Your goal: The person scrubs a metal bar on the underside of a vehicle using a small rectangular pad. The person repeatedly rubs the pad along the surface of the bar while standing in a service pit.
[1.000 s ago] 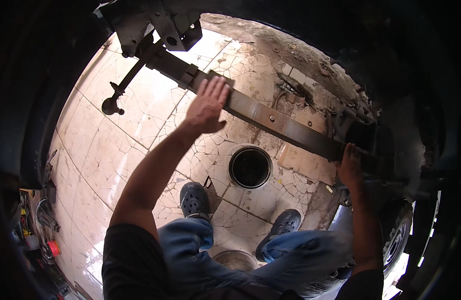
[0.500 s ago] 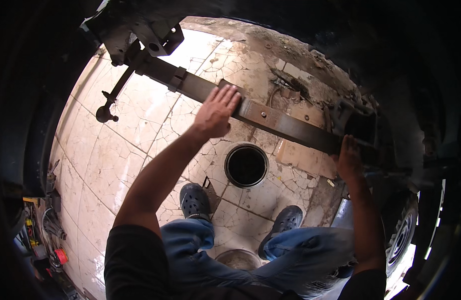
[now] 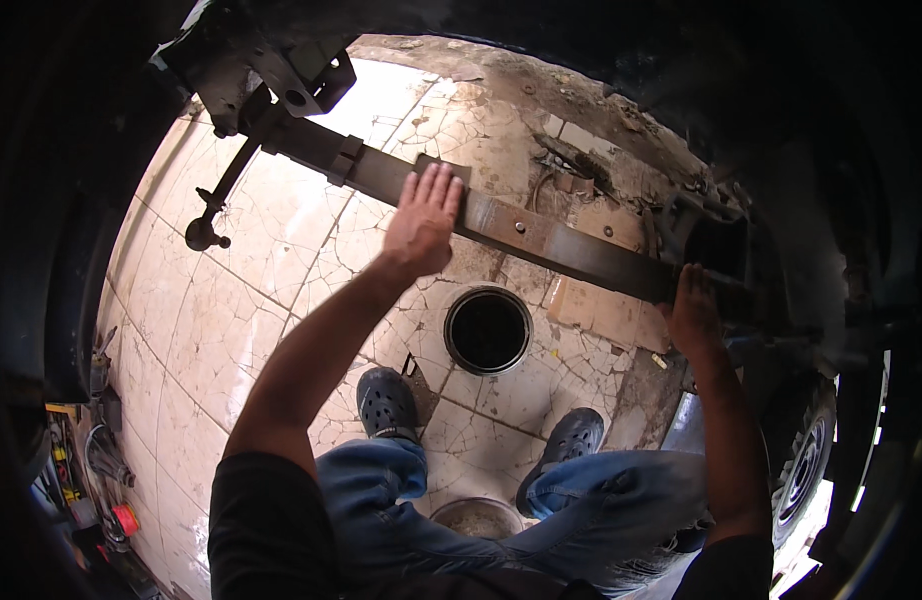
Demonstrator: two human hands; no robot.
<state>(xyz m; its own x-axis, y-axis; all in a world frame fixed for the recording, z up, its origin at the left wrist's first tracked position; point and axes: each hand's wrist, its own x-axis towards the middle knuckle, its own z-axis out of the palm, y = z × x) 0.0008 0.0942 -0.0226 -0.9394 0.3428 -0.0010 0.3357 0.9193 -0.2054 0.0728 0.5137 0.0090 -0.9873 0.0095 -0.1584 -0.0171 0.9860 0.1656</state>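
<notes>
Bar (image 3: pixel 591 258), long, flat, dark metal, slanting down from far left to nearer right; both hands are on it. Left hand (image 3: pixel 421 228): spread flat, fingers straight and close together, laid across the bar near its middle; not curled round it. Right hand (image 3: pixel 695 312): fingers up against the bar toward its right end, thumb pointing left; whether it grips cannot be told, the far side being hidden. Bolt head (image 3: pixel 520 227) set in a rusty patch, right of the left hand. Metal band (image 3: pixel 345 160) around the bar, left of the left hand; beyond it, farther left, a perforated bracket (image 3: pixel 316 88) and a rod with ball end (image 3: pixel 201 233) hanging down. Round dark container (image 3: pixel 488 330) on cracked floor tiles (image 3: pixel 221 270), below and between the hands. Cardboard (image 3: pixel 603 318) left of the right hand. Tyred wheel (image 3: pixel 805 465) below and right of the right hand.
</notes>
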